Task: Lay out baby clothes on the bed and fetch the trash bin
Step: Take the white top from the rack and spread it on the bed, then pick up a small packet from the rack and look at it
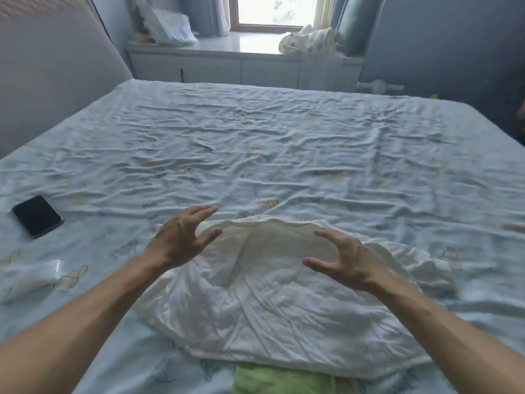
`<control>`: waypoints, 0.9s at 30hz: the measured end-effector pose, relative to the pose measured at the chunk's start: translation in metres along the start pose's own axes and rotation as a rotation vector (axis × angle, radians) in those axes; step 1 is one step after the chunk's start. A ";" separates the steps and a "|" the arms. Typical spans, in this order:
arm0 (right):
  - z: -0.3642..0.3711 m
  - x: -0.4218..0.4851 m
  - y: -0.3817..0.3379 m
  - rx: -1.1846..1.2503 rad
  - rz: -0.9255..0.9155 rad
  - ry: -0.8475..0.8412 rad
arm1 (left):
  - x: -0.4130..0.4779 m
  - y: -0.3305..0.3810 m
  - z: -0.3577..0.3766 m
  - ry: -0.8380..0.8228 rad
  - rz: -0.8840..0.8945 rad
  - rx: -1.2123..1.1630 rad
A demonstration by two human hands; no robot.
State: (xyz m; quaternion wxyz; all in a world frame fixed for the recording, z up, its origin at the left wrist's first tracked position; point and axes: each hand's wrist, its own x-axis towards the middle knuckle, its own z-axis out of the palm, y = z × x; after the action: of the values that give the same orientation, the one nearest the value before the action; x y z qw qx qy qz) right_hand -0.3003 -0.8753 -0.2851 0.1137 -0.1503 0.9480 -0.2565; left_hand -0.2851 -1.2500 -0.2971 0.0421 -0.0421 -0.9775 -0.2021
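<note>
A white baby garment [264, 302] lies crumpled on the pale blue patterned bed sheet [255, 143] near the front edge, its far hem puffed up. My left hand [181, 240] hovers over the garment's left side, fingers spread and empty. Over the right side hangs my right hand [341, 260], fingers curled apart and holding nothing. A green cloth [281, 379] pokes out from under the garment at the bottom. No trash bin is in view.
A black phone [37, 216] lies on the sheet at the left. A white object [31, 275] rests below it. The padded headboard [48, 72] stands at left. A window ledge [227, 46] behind the bed carries a bundle of clothes [309, 39].
</note>
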 end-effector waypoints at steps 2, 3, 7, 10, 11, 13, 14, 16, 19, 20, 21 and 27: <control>-0.039 -0.005 -0.020 -0.011 -0.027 0.029 | 0.008 0.026 -0.037 -0.044 0.060 -0.015; -0.062 -0.008 -0.031 -0.009 -0.036 0.053 | 0.012 0.040 -0.059 -0.055 0.080 -0.016; -0.173 -0.039 -0.087 -0.039 -0.057 0.149 | 0.012 0.104 -0.164 -0.030 0.156 -0.030; -0.265 -0.084 -0.139 -0.098 -0.091 0.218 | -0.006 0.159 -0.255 -0.013 0.222 0.018; -0.295 -0.102 -0.157 -0.117 -0.093 0.240 | -0.015 0.176 -0.287 -0.005 0.243 0.043; -0.354 -0.144 -0.196 -0.159 -0.095 0.278 | -0.036 0.210 -0.353 0.027 0.269 0.093; -0.380 -0.167 -0.216 -0.171 -0.092 0.291 | -0.050 0.226 -0.385 0.037 0.268 0.114; -0.430 -0.216 -0.254 -0.172 -0.076 0.317 | -0.075 0.256 -0.449 0.065 0.258 0.132; -0.485 -0.288 -0.304 -0.184 -0.031 0.331 | -0.113 0.297 -0.535 0.124 0.211 0.177; -0.499 -0.311 -0.320 -0.190 -0.017 0.328 | -0.128 0.309 -0.560 0.137 0.180 0.178; -0.511 -0.334 -0.334 -0.193 -0.006 0.331 | -0.144 0.321 -0.584 0.142 0.160 0.180; -0.562 -0.440 -0.391 -0.168 0.004 0.374 | -0.234 0.374 -0.675 0.090 0.168 0.126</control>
State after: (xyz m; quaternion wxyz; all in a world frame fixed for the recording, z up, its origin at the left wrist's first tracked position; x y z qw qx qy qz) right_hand 0.0326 -0.7916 0.4529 -0.0769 -0.1073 0.9709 -0.2000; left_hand 0.0286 -1.1928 0.4435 0.1052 -0.1120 -0.9785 -0.1376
